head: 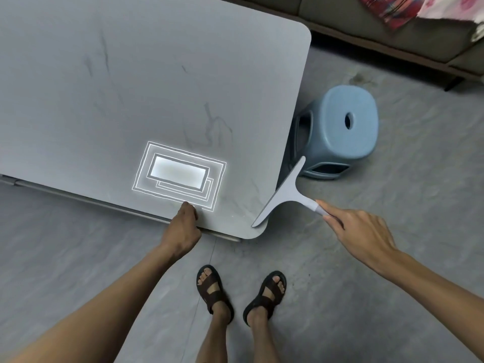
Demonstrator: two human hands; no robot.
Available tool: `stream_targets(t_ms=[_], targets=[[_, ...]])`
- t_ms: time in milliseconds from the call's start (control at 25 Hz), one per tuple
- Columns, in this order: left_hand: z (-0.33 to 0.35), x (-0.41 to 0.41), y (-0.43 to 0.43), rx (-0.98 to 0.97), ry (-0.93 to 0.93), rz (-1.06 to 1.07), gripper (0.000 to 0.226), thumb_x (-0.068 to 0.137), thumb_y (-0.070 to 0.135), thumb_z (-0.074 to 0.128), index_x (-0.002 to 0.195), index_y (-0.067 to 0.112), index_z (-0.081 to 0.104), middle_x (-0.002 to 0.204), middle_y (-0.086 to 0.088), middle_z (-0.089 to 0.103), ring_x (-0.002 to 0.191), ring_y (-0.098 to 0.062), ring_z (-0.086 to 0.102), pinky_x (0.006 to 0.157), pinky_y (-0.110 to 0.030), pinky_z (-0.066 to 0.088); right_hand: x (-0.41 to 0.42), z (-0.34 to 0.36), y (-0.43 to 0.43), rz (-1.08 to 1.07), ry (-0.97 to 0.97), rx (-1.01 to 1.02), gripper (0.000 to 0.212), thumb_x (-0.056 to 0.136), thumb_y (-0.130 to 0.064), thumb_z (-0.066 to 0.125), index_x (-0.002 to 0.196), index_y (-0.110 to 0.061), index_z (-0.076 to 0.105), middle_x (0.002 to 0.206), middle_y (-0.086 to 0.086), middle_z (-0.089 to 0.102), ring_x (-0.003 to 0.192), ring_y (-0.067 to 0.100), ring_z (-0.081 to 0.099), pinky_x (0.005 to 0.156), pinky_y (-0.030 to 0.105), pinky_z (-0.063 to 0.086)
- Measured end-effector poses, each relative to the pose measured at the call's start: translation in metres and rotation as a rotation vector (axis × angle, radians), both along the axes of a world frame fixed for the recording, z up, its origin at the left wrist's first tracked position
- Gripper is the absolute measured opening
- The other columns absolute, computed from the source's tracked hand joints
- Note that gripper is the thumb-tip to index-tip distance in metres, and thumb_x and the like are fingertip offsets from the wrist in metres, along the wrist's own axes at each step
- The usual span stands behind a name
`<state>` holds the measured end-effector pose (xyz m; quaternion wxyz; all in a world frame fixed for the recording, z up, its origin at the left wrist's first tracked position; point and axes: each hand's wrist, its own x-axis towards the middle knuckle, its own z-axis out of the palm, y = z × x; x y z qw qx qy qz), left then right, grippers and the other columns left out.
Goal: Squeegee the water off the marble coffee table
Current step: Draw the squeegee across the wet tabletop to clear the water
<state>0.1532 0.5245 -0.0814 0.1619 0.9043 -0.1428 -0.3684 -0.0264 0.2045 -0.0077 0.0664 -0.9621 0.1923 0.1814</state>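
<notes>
The grey veined marble table (131, 87) looks smooth and glossy, mirroring a lamp, while the squeegee (285, 192) and, at three o'clock, the blue stool (337, 132) seem matt plastic.

The surface (117, 74) is filling the upper left of the frame, its near right corner reaching toward the lower centre. The squeegee (285, 192) is lying along that right edge, its blade partly overhanging the corner. The right hand (358, 231) is gripping its handle, right of the surface. The left hand (183, 226) is resting on the near edge, left of the squeegee. A stool (340, 127) is standing on the floor (392, 284) just right of the surface, and a sofa (392, 30) is running across the upper right.
</notes>
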Motion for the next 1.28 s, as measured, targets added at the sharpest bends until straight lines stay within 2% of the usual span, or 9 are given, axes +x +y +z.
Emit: stream_targets(t_ms=[120, 240, 400, 520, 600, 760, 920, 1120, 1280], targets=[[0.002, 0.004, 0.010, -0.008, -0.027, 0.074, 0.025, 0.077, -0.004, 0.046, 0.098, 0.010, 0.044, 0.090, -0.010, 0.057, 0.077, -0.030, 0.054, 0.065, -0.040, 0.047, 0.003, 0.008, 0.008, 0.048, -0.034, -0.028, 0.042, 0.095, -0.044, 0.044, 0.136, -0.051, 0.040, 0.069, -0.005, 0.068, 0.061, 0.022, 0.064, 0.047, 0.028, 0.034], [0.005, 0.011, 0.025, -0.011, -0.087, 0.218, 0.029, 0.075, -0.005, 0.045, 0.095, 0.015, 0.043, 0.084, -0.005, 0.054, 0.068, -0.020, 0.050, 0.053, -0.031, 0.037, 0.026, 0.014, 0.039, 0.174, -0.097, 0.058, 0.043, 0.093, -0.044, 0.043, 0.136, -0.046, 0.038, 0.065, -0.007, 0.065, 0.052, 0.019, 0.060, 0.042, 0.026, 0.037], [0.005, 0.021, 0.047, 0.007, -0.105, 0.387, 0.026, 0.079, -0.005, 0.042, 0.096, 0.015, 0.041, 0.076, -0.003, 0.051, 0.063, -0.015, 0.046, 0.050, -0.029, 0.033, 0.086, -0.007, 0.103, 0.426, -0.056, 0.226, 0.041, 0.098, -0.049, 0.027, 0.139, -0.048, 0.030, 0.074, -0.005, 0.063, 0.065, 0.023, 0.063, 0.051, 0.031, 0.039], [0.003, 0.026, 0.058, 0.021, -0.120, 0.419, 0.022, 0.077, -0.002, 0.039, 0.093, 0.013, 0.041, 0.071, -0.001, 0.048, 0.064, -0.021, 0.044, 0.058, -0.033, 0.035, 0.127, -0.029, 0.142, 0.523, -0.006, 0.298, 0.041, 0.101, -0.049, 0.022, 0.142, -0.047, 0.028, 0.079, -0.002, 0.062, 0.072, 0.024, 0.061, 0.056, 0.033, 0.038], [0.001, 0.024, 0.059, -0.005, -0.114, 0.389, 0.023, 0.074, -0.001, 0.039, 0.091, 0.013, 0.042, 0.069, 0.001, 0.047, 0.061, -0.017, 0.043, 0.052, -0.031, 0.031, 0.139, -0.039, 0.152, 0.556, -0.008, 0.292, 0.040, 0.101, -0.047, 0.022, 0.140, -0.046, 0.031, 0.078, 0.000, 0.064, 0.072, 0.025, 0.061, 0.059, 0.035, 0.043], [-0.005, 0.015, 0.047, -0.030, -0.064, 0.283, 0.024, 0.072, -0.002, 0.043, 0.090, 0.013, 0.040, 0.070, -0.001, 0.046, 0.060, -0.014, 0.042, 0.048, -0.027, 0.025, 0.125, -0.048, 0.131, 0.546, -0.048, 0.254, 0.041, 0.100, -0.049, 0.021, 0.139, -0.044, 0.034, 0.080, 0.000, 0.064, 0.073, 0.027, 0.063, 0.055, 0.033, 0.036], [-0.010, 0.002, 0.026, -0.006, -0.002, 0.205, 0.028, 0.073, -0.005, 0.046, 0.094, 0.012, 0.041, 0.087, -0.008, 0.050, 0.066, -0.015, 0.045, 0.050, -0.026, 0.030, 0.081, -0.042, 0.076, 0.481, -0.051, 0.152, 0.043, 0.098, -0.050, 0.027, 0.141, -0.049, 0.031, 0.076, -0.004, 0.064, 0.068, 0.023, 0.064, 0.049, 0.030, 0.035], [-0.012, -0.013, -0.002, 0.010, 0.002, 0.137, 0.028, 0.074, -0.009, 0.050, 0.095, 0.009, 0.045, 0.107, -0.012, 0.045, 0.083, -0.026, 0.050, 0.068, -0.033, 0.040, 0.015, -0.025, 0.003, 0.368, -0.031, 0.036, 0.045, 0.095, -0.048, 0.037, 0.139, -0.053, 0.031, 0.080, -0.009, 0.068, 0.065, 0.016, 0.064, 0.048, 0.027, 0.045], [-0.008, -0.020, -0.025, 0.018, 0.058, 0.207, 0.023, 0.079, -0.006, 0.047, 0.094, 0.011, 0.042, 0.100, -0.014, 0.051, 0.076, -0.024, 0.051, 0.059, -0.029, 0.037, -0.008, -0.013, -0.023, 0.353, -0.066, -0.035, 0.041, 0.092, -0.045, 0.049, 0.132, -0.050, 0.045, 0.078, -0.010, 0.070, 0.062, 0.018, 0.065, 0.044, 0.025, 0.038]])
